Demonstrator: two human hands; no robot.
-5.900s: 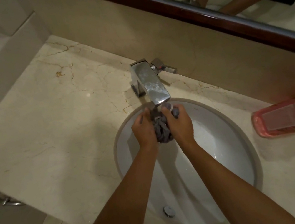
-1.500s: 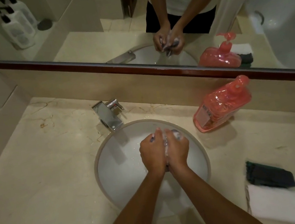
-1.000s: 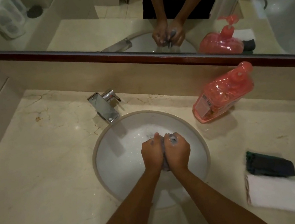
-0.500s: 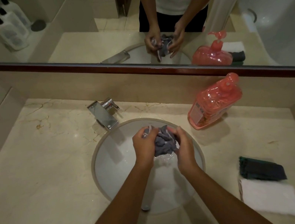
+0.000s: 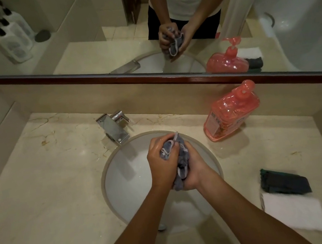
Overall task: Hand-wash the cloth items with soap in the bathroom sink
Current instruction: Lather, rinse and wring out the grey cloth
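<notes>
A beige counter [image 5: 38, 185] fills the lower frame, with one mirror [image 5: 99, 36] across the top. One round white sink [image 5: 127, 180] sits at the centre, and one chrome tap [image 5: 114, 129] stands at its upper-left rim. Two forearms reach up from the bottom edge and meet over the basin. The left hand [image 5: 163, 164] has its fingers curled tight round the top of one wet grey cloth [image 5: 181, 161], knuckles up. The right hand [image 5: 196, 171] clasps the cloth's lower part from the other side, fingers wrapped round it. The cloth is bunched between both hands, above the sink. One pink soap bottle [image 5: 231, 112] stands right of the sink. At lower right lie two folded cloths: one white [image 5: 292, 210], one dark green [image 5: 283, 181] touching its upper edge.
</notes>
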